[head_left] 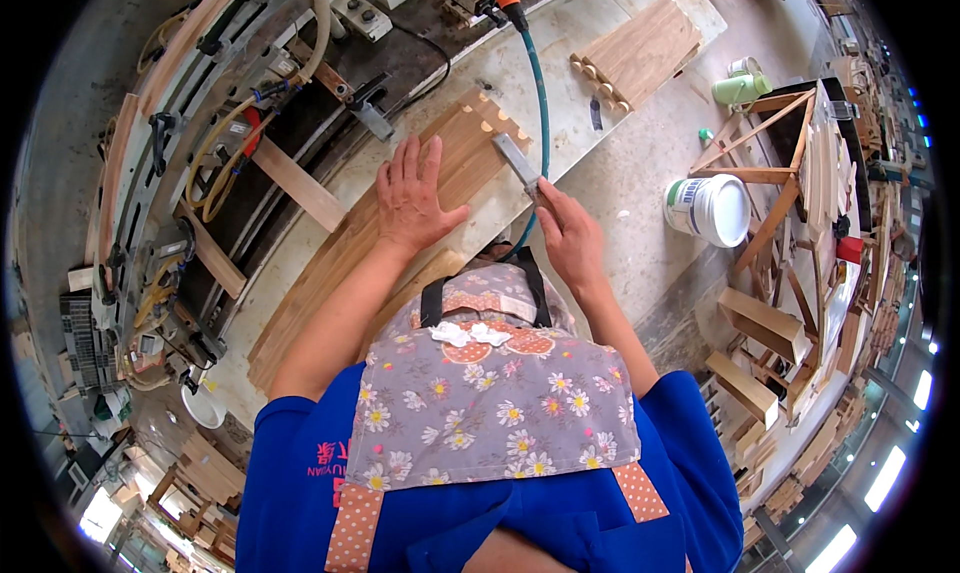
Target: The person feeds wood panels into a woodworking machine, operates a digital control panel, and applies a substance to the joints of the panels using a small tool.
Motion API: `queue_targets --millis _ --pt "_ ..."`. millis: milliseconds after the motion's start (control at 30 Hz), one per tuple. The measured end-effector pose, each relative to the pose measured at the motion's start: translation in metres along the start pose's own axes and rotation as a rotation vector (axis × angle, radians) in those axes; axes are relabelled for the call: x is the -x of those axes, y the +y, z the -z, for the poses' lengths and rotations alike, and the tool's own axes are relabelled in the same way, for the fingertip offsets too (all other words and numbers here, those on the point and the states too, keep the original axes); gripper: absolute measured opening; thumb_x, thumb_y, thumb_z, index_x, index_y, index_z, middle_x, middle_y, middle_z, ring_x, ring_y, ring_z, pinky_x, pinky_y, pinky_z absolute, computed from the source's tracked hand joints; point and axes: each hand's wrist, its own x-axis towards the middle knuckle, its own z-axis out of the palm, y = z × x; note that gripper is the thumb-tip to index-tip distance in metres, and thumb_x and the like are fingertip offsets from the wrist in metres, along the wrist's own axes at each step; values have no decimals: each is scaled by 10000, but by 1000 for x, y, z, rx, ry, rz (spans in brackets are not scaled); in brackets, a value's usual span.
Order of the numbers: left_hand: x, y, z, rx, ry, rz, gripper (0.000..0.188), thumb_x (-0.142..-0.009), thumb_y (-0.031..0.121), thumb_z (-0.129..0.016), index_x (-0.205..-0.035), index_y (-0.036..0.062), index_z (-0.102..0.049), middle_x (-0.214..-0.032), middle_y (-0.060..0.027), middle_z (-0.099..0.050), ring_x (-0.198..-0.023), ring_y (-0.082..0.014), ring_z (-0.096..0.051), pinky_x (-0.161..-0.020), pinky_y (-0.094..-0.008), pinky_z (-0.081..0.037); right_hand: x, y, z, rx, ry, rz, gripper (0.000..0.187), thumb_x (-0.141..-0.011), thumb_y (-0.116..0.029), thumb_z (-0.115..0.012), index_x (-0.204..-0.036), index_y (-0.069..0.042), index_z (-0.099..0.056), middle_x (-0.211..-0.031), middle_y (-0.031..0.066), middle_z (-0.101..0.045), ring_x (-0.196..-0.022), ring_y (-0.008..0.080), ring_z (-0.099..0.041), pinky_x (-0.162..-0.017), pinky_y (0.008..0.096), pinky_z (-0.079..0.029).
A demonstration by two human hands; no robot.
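The left hand (418, 195) lies on a wooden board (470, 148) along the worktable's near side, fingers slightly spread; the right hand (568, 238) grips a flat grey bar (517, 163) at its right edge. A teal hose (543, 93) (rather in the way) passes beside the bar, with a second board (640, 53) farther right and a white bucket (708, 210) right of the worktable (520, 63).

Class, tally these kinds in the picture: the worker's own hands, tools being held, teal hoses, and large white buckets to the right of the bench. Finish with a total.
Left hand and right hand: 2
Grey held tool: 1
Teal hose: 1
Large white bucket: 1
Total: 5
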Motion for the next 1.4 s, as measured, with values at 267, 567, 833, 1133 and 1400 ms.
queue_targets --millis 267,567,833,1133,1400 --pt "1 1 0 3 11 -3 1018 -594 427 -777 -1437 99 -312 -1411 -204 -373 -1323 -347 -335 -1054 -491 -266 1 10 -8 46 93 117 350 -867 -171 -611 -1217 -166 -614 -848 100 -616 -772 292 -614 -680 389 -475" --pt "2 0 0 5 8 3 1015 -593 442 -769 -1435 99 -317 -1403 -204 -376 -1322 -348 -330 -1056 -487 -260 -14 5 21 252 74 -6 372 -876 -204 -608 -1247 -190 -589 -878 90 -625 -799 293 -621 -700 403 -477" --pt "1 1 1 4 -7 9 1018 -596 437 -771 -1437 94 -311 -1415 -206 -364 -1329 -346 -322 -1054 -483 -261 -15 12 16 105 42 -22 331 -883 -192 -585 -1205 -125 -621 -935 120 -672 -853 324 -639 -745 416 -492" --pt "1 1 1 0 -17 22 1023 -593 428 -769 -1443 102 -304 -1425 -205 -355 -1334 -346 -316 -1060 -485 -258 -15 35 12 -276 3 -96 365 -861 -91 -621 -1226 -80 -613 -1113 142 -669 -955 226 -672 -845 305 -503" --pt "1 3 1 -8 -5 14 1023 -592 431 -767 -1443 103 -304 -1426 -208 -354 -1336 -344 -317 -1057 -490 -260 -15 30 14 -56 38 -6 351 -859 -169 -621 -1208 -128 -627 -981 143 -672 -815 296 -649 -736 362 -499"
